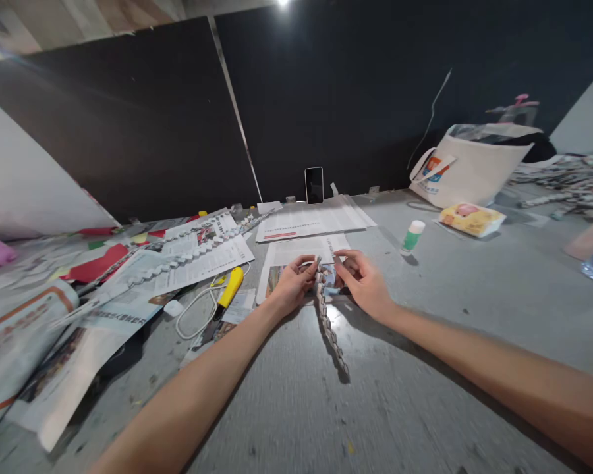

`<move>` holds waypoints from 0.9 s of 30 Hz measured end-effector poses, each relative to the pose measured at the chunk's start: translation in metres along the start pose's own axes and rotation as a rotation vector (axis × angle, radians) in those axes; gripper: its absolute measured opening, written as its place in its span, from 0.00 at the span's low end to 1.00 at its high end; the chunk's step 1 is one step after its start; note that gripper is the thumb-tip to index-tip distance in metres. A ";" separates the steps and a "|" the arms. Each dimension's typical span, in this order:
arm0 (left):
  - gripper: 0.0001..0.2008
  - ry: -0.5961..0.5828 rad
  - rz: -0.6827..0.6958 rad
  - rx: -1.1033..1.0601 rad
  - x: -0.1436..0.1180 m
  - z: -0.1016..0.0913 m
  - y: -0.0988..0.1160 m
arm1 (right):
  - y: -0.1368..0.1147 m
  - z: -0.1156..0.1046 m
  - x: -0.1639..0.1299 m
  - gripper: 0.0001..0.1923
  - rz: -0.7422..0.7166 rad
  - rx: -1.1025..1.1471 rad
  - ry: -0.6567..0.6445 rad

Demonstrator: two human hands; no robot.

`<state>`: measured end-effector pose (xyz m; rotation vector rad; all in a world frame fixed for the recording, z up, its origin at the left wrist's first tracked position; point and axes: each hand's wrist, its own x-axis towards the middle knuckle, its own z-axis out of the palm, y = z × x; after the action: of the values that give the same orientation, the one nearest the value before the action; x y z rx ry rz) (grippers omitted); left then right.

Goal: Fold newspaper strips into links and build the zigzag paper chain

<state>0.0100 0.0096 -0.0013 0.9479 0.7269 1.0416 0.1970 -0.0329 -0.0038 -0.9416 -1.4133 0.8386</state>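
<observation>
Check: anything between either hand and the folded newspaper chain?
Nothing visible. The left hand and right hand both already grip the top end of the grey folded-newspaper chain; its tail trails toward the camera over bare grey tabletop.

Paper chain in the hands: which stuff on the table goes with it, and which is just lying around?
Goes with it:
- folded paper chain, held at its top by the left hand and right hand
- newspaper sheet under the hands
- finished chains on the left

Just lying around:
- phone
- glue stick
- tote bag
- yellow cutter
- white cable
</observation>
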 end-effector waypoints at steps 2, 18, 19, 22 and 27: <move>0.28 -0.012 0.013 0.008 0.000 0.000 -0.001 | 0.000 0.001 -0.001 0.19 0.023 0.044 -0.037; 0.28 -0.048 0.076 0.111 -0.001 0.002 -0.005 | -0.002 -0.004 -0.001 0.16 0.000 -0.001 -0.147; 0.28 -0.048 0.076 0.110 -0.001 0.002 -0.005 | -0.002 -0.005 0.000 0.16 -0.002 0.002 -0.146; 0.27 -0.043 0.078 0.111 -0.001 0.002 -0.006 | -0.001 -0.006 0.001 0.18 -0.001 -0.016 -0.151; 0.27 -0.055 0.071 0.104 -0.002 0.003 -0.005 | -0.005 -0.007 0.001 0.16 -0.027 -0.062 -0.167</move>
<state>0.0133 0.0057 -0.0044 1.0946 0.7114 1.0435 0.2037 -0.0349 0.0016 -0.9139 -1.6006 0.8731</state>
